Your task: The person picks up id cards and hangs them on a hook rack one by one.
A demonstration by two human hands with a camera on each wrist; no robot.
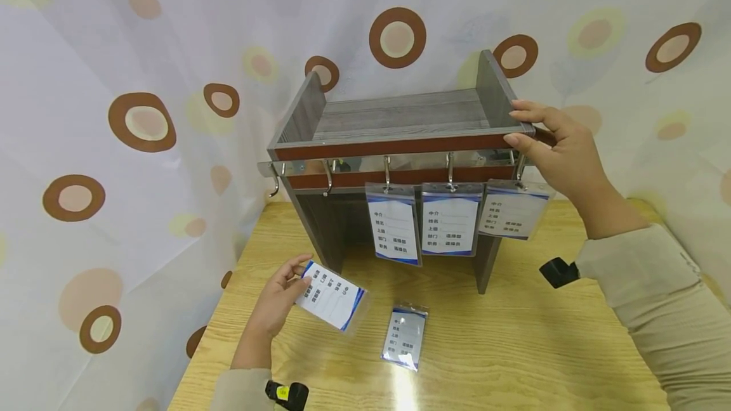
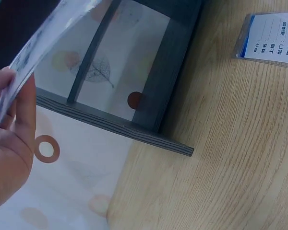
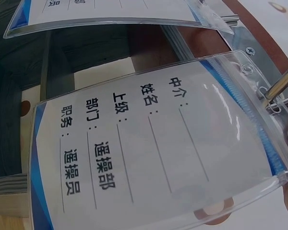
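Note:
In the head view a badge holder (image 1: 331,297) with a white card and blue edges is tilted above the table, pinched by my left hand (image 1: 274,300) between thumb and fingers. The left wrist view shows this badge holder (image 2: 43,40) nearly edge-on. At the front right corner of a grey wooden rack (image 1: 400,113), my right hand (image 1: 565,148) grips the side panel. Three badge holders hang from the rack's hooks: one (image 1: 394,227) near the middle, another (image 1: 451,224) beside it, and the rightmost (image 1: 514,211) below my right hand, large in the right wrist view.
Another badge holder (image 1: 404,338) lies on the wooden table (image 1: 502,347) in front of the rack. Two bare hooks, the far-left hook (image 1: 275,184) and its neighbour (image 1: 328,179), stick out from the metal strip. A patterned curtain (image 1: 171,37) stands behind.

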